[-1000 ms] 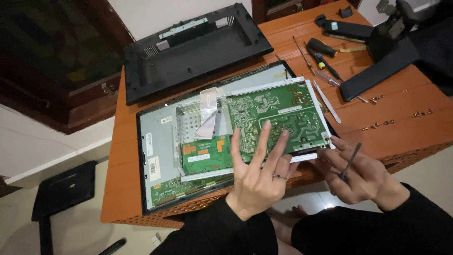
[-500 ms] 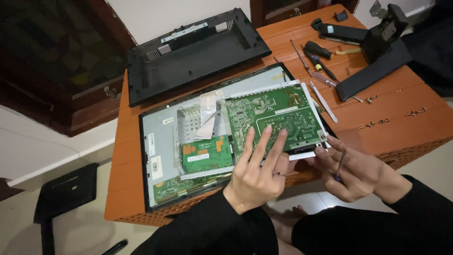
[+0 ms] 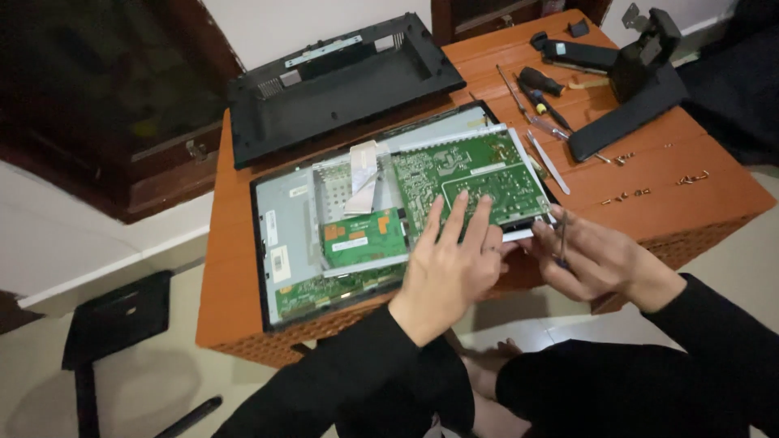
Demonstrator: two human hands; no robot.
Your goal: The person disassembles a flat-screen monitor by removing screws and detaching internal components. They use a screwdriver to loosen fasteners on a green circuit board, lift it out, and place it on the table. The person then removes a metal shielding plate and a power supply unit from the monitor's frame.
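your left hand (image 3: 450, 264) lies flat, fingers spread, on the near edge of the large green circuit board (image 3: 466, 174). just beside it, your right hand (image 3: 592, 259) is curled around a thin dark tool (image 3: 561, 239), probably a screwdriver, its tip at the board's near right corner. the board sits on the opened monitor panel (image 3: 280, 243), next to 1 smaller green board (image 3: 365, 237). farther off on the orange table (image 3: 714, 195) lie screwdrivers (image 3: 540, 89), a black stand (image 3: 629, 105) and the black back cover (image 3: 341, 81).
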